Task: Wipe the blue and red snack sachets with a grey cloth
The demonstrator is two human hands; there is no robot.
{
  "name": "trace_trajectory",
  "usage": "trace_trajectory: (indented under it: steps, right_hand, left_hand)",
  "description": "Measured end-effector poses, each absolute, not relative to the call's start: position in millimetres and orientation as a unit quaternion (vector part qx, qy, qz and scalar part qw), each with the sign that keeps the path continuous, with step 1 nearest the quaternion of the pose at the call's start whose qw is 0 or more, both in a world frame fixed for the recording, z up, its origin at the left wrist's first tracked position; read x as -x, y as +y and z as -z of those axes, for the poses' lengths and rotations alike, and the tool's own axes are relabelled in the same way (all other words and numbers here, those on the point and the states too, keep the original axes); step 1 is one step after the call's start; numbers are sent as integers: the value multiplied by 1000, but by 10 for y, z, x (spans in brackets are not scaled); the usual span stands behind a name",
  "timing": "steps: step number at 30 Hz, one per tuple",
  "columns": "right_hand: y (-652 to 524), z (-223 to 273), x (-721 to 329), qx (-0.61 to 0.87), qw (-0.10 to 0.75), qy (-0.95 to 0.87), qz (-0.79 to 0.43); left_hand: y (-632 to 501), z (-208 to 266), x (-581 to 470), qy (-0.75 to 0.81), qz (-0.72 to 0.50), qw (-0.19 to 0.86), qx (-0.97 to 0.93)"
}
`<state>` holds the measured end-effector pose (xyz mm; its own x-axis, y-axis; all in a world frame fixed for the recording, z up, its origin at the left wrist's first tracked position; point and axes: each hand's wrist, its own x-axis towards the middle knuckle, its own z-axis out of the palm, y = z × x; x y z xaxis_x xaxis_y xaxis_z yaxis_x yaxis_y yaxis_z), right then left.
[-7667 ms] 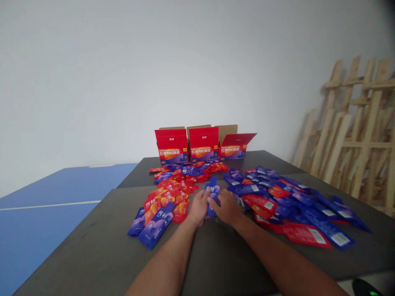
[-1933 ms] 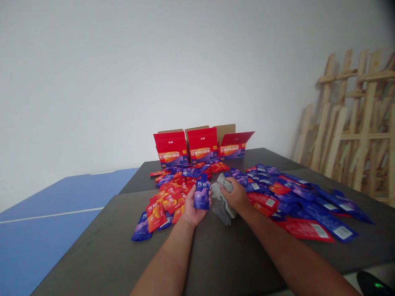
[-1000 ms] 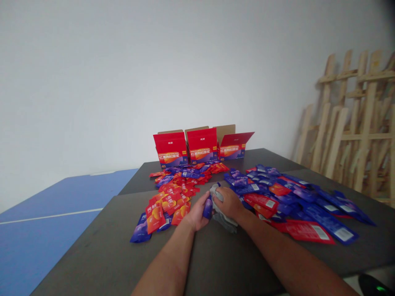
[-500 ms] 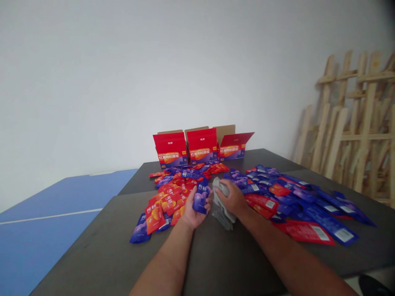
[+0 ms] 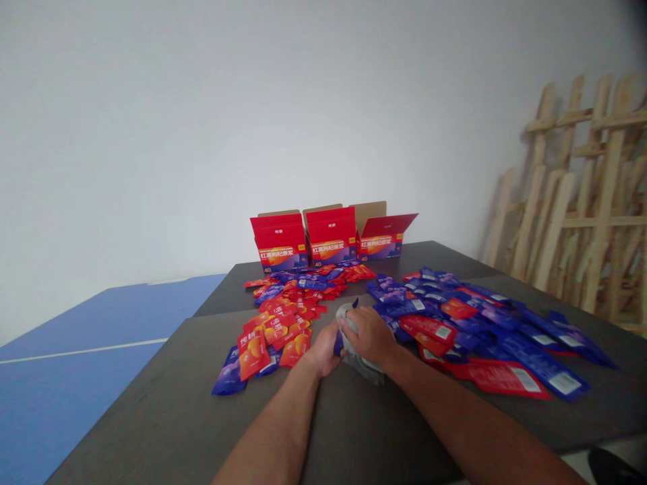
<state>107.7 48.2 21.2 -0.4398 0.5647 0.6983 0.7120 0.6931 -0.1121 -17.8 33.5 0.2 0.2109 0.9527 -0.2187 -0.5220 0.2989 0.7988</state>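
My left hand (image 5: 325,349) is closed around a blue sachet (image 5: 338,342), most of which is hidden by the fingers and a cloth. Pressed against that sachet is a grey cloth (image 5: 364,367), gripped by my right hand (image 5: 371,333). Both hands meet over the dark table. Left of them lies a spread of red and blue sachets (image 5: 278,327), with orange fruit printed on the red ones. On the right is a larger heap of blue and red sachets (image 5: 470,323), several with white barcode labels showing.
Three red boxes with raised flaps, a left one (image 5: 281,246), a middle one (image 5: 331,237) and a right one (image 5: 381,239), stand at the back of the dark table (image 5: 166,404). A blue table (image 5: 116,330) adjoins on the left. Wooden frames (image 5: 596,215) lean against the wall at right.
My right hand has brought the cloth leftward onto the blue sachet. My left hand has turned, so the sachet's printed front no longer shows.
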Motion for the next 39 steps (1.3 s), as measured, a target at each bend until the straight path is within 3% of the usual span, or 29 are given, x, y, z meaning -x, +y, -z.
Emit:
trace_trajectory:
  steps: [12,21,25,30,39]
  right_hand:
    - [805,-184,-1301,541,444,-714,-22]
    - [818,-182,-1322,516,511,-686,-46]
    - [636,-162,-1214,375,457,-806,4]
    - [463,-136,-1077,251,306,-917,51]
    - [586,-156,-1138,381,311,-868,63]
  left_hand:
    - [228,-132,223,316,-433,768,-351]
    - [300,-240,377,175,-542,800,-188]
    - [351,-256,402,189,-605,764,-120]
    - [340,-252,378,192,-579,779,-148]
    - [257,-253,332,242,-509,804,-191]
